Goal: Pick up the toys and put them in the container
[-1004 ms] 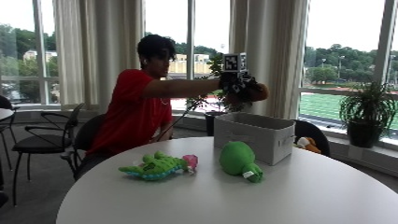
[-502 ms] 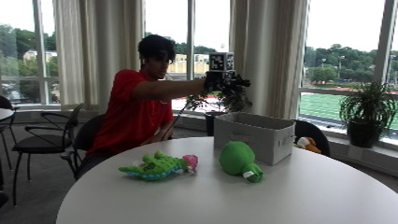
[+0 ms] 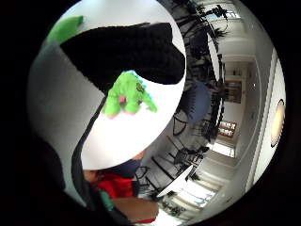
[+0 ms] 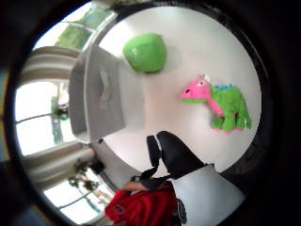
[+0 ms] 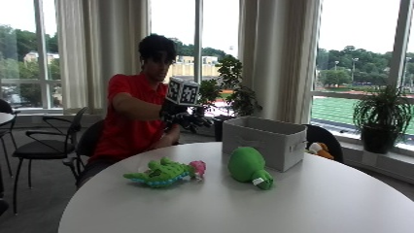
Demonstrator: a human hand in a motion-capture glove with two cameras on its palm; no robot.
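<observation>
A person's gloved right hand [image 5: 184,119] hovers empty, fingers spread, above the round table's [image 5: 323,204] far edge, with the green dinosaur toy [image 5: 165,172] lying lengthwise below it toward six o'clock and the grey container [image 5: 265,141] toward three o'clock.

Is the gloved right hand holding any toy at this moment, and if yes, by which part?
Nothing is held. The gloved right hand is in the air, fingers spread, above the table, apart from both toys.
</observation>
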